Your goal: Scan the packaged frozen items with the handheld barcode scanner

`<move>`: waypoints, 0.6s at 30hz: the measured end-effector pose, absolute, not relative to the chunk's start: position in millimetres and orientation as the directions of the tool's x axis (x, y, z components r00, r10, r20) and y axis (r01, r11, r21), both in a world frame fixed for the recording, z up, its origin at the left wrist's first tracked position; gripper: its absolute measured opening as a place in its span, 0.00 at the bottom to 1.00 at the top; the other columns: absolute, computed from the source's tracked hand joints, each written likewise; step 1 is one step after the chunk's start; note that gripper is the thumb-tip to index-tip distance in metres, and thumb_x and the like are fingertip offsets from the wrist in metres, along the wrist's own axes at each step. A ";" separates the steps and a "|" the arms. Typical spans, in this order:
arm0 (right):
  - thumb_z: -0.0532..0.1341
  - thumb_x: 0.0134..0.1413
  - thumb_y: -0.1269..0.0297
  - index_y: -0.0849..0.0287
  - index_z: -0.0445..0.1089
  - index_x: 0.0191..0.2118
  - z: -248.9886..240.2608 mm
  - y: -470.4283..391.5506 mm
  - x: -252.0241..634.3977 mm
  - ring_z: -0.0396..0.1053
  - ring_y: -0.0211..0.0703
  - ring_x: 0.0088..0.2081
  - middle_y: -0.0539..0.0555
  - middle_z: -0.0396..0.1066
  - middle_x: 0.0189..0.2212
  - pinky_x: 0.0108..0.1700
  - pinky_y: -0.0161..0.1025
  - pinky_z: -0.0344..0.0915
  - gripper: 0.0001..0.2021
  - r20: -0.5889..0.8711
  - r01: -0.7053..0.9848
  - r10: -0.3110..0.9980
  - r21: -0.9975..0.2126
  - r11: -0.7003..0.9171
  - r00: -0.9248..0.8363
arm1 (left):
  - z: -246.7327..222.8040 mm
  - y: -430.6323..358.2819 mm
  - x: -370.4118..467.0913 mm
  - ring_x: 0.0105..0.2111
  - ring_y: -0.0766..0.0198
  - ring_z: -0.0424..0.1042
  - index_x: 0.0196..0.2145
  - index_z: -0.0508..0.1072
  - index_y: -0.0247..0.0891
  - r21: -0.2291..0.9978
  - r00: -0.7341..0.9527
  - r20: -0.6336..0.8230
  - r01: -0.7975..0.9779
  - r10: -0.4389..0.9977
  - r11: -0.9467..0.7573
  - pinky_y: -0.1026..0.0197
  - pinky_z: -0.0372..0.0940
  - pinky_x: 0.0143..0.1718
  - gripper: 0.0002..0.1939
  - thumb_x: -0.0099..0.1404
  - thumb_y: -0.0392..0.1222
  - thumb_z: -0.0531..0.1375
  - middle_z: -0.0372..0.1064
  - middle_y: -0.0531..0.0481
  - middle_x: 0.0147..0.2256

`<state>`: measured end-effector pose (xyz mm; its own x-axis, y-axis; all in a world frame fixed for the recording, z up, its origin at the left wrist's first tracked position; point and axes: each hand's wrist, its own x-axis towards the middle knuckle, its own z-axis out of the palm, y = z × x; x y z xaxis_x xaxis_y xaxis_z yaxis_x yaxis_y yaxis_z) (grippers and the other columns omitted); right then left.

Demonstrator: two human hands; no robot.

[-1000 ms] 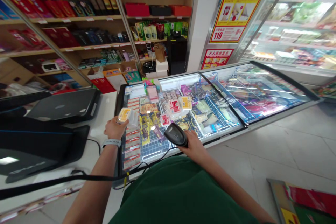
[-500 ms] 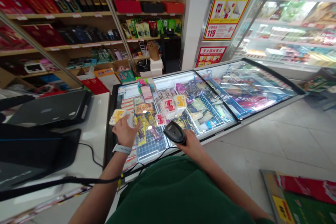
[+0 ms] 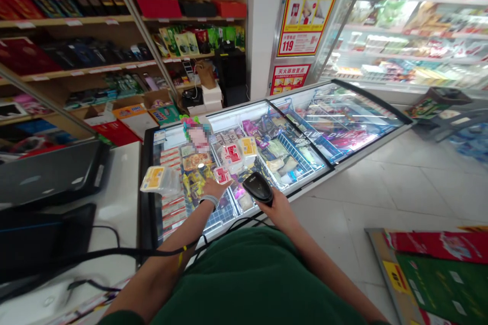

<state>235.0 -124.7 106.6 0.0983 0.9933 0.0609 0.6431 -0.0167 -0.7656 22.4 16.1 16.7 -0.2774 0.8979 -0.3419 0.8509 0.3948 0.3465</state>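
My right hand (image 3: 280, 208) is wrapped round a black handheld barcode scanner (image 3: 257, 187), its head pointing to the upper left over the freezer's glass top. My left hand (image 3: 214, 189), with a watch on the wrist, reaches across the glass with fingers apart. Just beyond its fingers sits a small clear tub with a red label (image 3: 221, 175); whether they touch it I cannot tell. Behind that stand a larger red-labelled tub (image 3: 232, 154) and a yellow-labelled tub (image 3: 248, 148). Another clear tub with a yellow label (image 3: 155, 179) rests at the freezer's left edge.
The chest freezer (image 3: 244, 212) holds packaged food in baskets under its glass. A black cable (image 3: 148, 252) crosses in front of me. To the left, black devices (image 3: 49, 175) stand on a white counter (image 3: 124, 183). Shelves and cartons (image 3: 131, 117) line the back.
My left hand has let go of the yellow-labelled tub at the left edge and moved right, to the small red-labelled tub. My right hand still holds the scanner. The view has shifted.
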 end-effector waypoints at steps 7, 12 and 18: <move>0.63 0.52 0.61 0.58 0.70 0.43 104.5 -127.5 238.9 0.70 0.50 0.39 0.56 0.73 0.36 0.41 0.43 0.66 0.12 0.086 0.616 0.987 -0.787 -0.015 0.133 | 2.6 28.0 38.7 0.57 0.36 0.63 0.58 0.56 0.24 0.297 -0.337 -0.349 0.845 0.875 0.444 0.44 0.59 0.52 0.53 0.48 0.68 0.63 0.62 0.21 0.56; 0.63 0.52 0.60 0.58 0.70 0.41 106.6 -128.0 238.3 0.71 0.49 0.38 0.56 0.73 0.35 0.39 0.42 0.66 0.11 0.074 0.620 0.986 -0.784 -0.035 0.150 | 5.3 29.7 38.4 0.57 0.37 0.64 0.57 0.58 0.28 0.291 -0.335 -0.348 0.849 0.876 0.440 0.44 0.60 0.50 0.47 0.50 0.64 0.64 0.63 0.23 0.56; 0.63 0.52 0.61 0.58 0.70 0.40 105.2 -126.3 237.2 0.71 0.50 0.38 0.57 0.73 0.36 0.39 0.42 0.66 0.10 0.081 0.626 0.988 -0.780 -0.021 0.134 | 14.2 21.1 20.3 0.53 0.40 0.68 0.54 0.64 0.31 0.306 -0.283 -0.334 0.870 0.899 0.388 0.48 0.63 0.47 0.38 0.52 0.59 0.64 0.68 0.28 0.52</move>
